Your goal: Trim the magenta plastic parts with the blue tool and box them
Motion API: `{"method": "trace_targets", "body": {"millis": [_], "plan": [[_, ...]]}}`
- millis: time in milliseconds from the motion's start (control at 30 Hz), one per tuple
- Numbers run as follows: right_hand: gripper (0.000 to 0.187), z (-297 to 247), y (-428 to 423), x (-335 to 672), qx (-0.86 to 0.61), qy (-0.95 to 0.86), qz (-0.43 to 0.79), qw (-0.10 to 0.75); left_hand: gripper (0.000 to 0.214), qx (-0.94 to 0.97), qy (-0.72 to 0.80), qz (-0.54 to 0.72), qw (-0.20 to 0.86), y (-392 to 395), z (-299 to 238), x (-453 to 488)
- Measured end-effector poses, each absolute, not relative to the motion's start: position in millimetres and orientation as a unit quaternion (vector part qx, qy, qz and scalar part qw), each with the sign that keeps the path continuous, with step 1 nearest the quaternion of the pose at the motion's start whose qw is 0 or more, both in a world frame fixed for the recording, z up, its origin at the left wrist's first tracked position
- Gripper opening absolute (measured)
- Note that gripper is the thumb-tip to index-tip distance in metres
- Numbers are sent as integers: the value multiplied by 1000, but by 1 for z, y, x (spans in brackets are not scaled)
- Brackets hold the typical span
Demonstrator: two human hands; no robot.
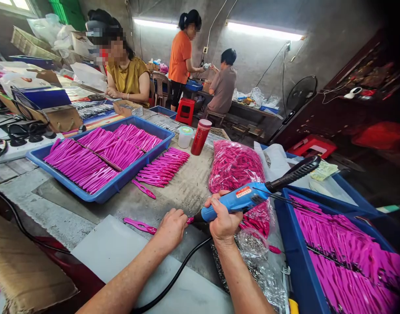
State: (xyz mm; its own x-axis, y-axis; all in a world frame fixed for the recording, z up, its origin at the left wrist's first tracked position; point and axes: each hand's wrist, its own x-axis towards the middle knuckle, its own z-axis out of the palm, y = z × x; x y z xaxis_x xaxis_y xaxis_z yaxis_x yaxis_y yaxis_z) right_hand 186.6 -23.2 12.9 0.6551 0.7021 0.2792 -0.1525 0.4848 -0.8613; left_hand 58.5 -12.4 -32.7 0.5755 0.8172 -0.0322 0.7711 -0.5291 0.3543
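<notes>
Right hand [223,220] is gripping the blue plastic electric screwdriver [239,198], fingers closed around its barrel. Left hand [170,226], fingers curled, is pinning a pink plastic piece [189,220] to the grey table [173,192], directly at the tool's tip. 1 loose pink tweezer-shaped part [141,225] is lying just left.

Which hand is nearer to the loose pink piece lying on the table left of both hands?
Left. The left hand sits just right of the pink piece, apart from it; the right hand is farther right, gripping the blue power screwdriver.
</notes>
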Motion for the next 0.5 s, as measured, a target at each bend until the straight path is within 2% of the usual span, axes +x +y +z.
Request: {"method": "trace_targets", "body": {"millis": [333,500], "plan": [[33,19,-22,174,-455,-351,265,774,21,876,451,73,153,-12,-38,60],[26,18,-15,167,-486,-398,265,732,25,876,445,86,165,-11,-43,61]]}}
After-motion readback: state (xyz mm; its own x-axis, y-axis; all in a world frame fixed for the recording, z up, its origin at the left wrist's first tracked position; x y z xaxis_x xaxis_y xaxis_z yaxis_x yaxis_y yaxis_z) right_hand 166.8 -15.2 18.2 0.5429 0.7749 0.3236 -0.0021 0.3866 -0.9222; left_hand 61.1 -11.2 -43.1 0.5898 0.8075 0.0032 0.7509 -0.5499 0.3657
